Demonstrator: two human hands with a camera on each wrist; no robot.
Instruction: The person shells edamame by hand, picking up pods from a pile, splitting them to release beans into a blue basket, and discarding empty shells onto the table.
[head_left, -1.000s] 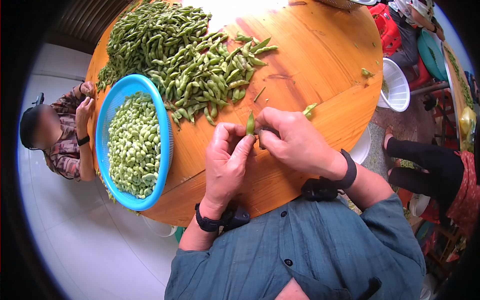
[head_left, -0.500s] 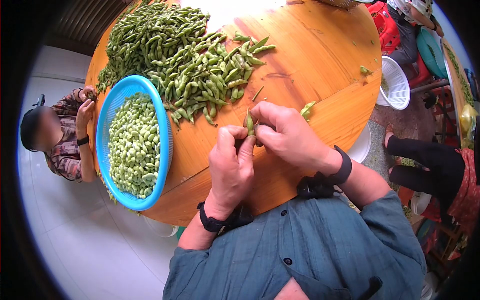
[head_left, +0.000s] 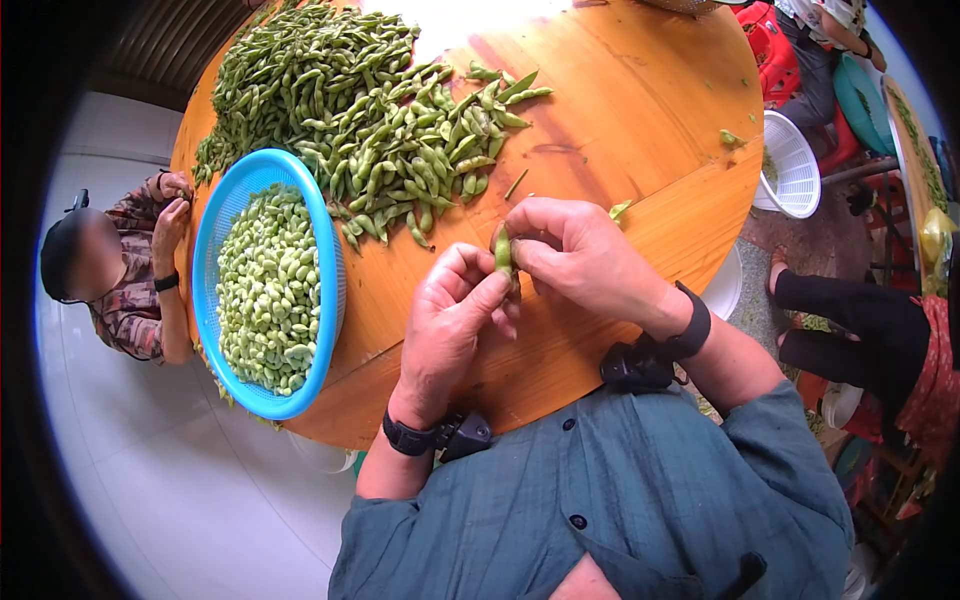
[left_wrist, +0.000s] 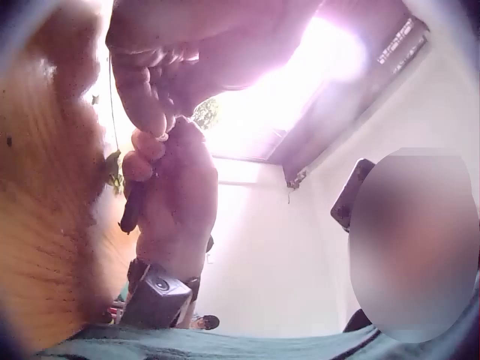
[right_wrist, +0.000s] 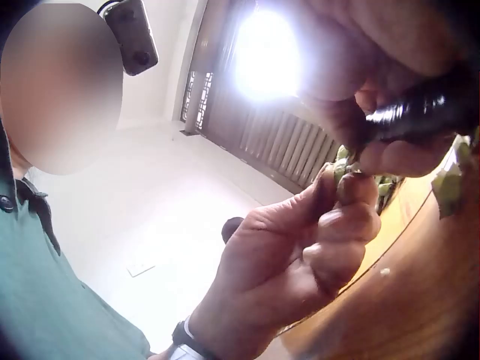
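A green soybean pod point(head_left: 503, 250) stands upright between my two hands, above the table. My left hand point(head_left: 445, 320) pinches its lower end between thumb and forefinger. From the other side, my right hand point(head_left: 580, 250) has its thumb and forefinger on the upper part of the same pod. Inside the curled right fingers lies a dark, shiny, rod-like piece point(right_wrist: 420, 112), its end poking out in the left wrist view; its kind cannot be told. A blue-rimmed basket point(head_left: 333, 270) of shelled beans point(head_left: 268, 290) stands left of my hands.
Beyond the basket, a large heap of pods point(head_left: 370, 130) covers the far left of the round wooden table point(head_left: 640, 100). A loose green scrap point(head_left: 619, 211) lies past my right hand. Another person point(head_left: 135, 250) sits at the left edge. A white basket point(head_left: 793, 170) is off to the right.
The pod has tipped a little and changed place between the fingertips. My right thumb and forefinger have closed in on its upper part. The basket and heap stay where they were.
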